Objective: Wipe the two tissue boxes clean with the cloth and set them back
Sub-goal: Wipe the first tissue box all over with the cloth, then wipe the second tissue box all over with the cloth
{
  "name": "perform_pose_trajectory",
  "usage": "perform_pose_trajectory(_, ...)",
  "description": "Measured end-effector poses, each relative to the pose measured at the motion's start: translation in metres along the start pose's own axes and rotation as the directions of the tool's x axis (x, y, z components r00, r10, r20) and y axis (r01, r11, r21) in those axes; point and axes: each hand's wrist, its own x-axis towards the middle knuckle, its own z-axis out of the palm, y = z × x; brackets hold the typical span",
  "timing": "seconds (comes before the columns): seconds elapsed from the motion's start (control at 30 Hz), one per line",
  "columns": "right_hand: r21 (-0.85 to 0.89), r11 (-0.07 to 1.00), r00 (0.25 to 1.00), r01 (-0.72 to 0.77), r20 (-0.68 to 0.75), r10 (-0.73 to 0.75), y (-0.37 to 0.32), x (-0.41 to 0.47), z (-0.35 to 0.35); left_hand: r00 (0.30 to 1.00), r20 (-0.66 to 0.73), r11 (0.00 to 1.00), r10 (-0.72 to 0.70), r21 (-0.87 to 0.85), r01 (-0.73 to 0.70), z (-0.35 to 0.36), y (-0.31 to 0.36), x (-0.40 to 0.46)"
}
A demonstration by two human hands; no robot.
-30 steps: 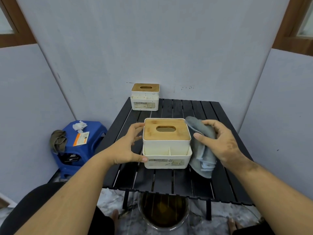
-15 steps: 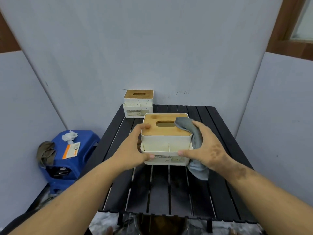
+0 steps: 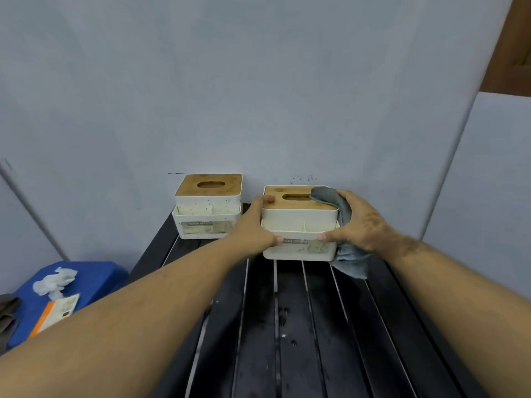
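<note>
At the tabletop's (image 3: 301, 326) far edge, both hands now grip the carried tissue box (image 3: 298, 225), left hand (image 3: 254, 229) bare, right hand (image 3: 357, 225) with cloth (image 3: 343, 216) trapped, placing it beside the second box (image 3: 207, 206); return nearly complete.

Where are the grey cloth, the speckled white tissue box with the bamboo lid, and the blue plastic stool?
grey cloth (image 3: 351, 261): head view, hanging lower fold.
speckled white tissue box (image 3: 207, 203): head view, front wall.
blue plastic stool (image 3: 94, 275): head view, bare top.

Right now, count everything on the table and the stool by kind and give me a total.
Tissue boxes: 2 (left box, right box)
Cloth: 1
Crumpled tissue: 1
Card: 1
Total: 5
</note>
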Motion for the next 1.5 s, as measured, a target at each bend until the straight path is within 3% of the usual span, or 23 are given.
perform_pose_trajectory(0.47,0.059,0.998,0.999,-0.004,-0.051,0.007,0.024,0.041,0.013,0.997,-0.079,0.99,0.021,0.137,-0.01,0.014,-0.01,0.058)
perform_pose_trajectory(0.63,-0.021,1.0,0.992,-0.005,-0.124,0.003,0.025,0.042,0.016,0.999,-0.052,0.99,0.005,0.139,0.002,0.009,0.003,0.048)
perform_pose_trajectory(0.77,-0.121,0.992,0.972,-0.046,-0.233,0.017,0.025,0.029,0.005,0.993,-0.077,0.983,0.084,0.169,-0.07,-0.007,0.004,0.019)
perform_pose_trajectory(1.03,-0.087,0.974,0.889,0.209,-0.397,-0.227,-0.075,-0.009,0.009,0.945,-0.32,0.949,0.067,0.313,0.038,-0.093,-0.046,-0.033)
perform_pose_trajectory(1.2,0.002,0.988,0.941,0.153,-0.306,-0.145,-0.12,0.016,0.066,0.899,-0.437,0.928,-0.021,0.326,0.181,-0.139,-0.081,-0.021)
perform_pose_trajectory(1.37,-0.006,0.987,0.967,0.16,-0.198,-0.158,-0.115,0.052,0.134,0.928,-0.37,0.933,-0.05,0.315,0.176,-0.157,-0.097,-0.003)
perform_pose_trajectory(1.5,-0.133,0.979,0.985,0.153,-0.053,-0.161,-0.089,0.076,0.179,0.956,-0.289,0.944,-0.057,0.295,0.145,-0.157,-0.105,0.006)
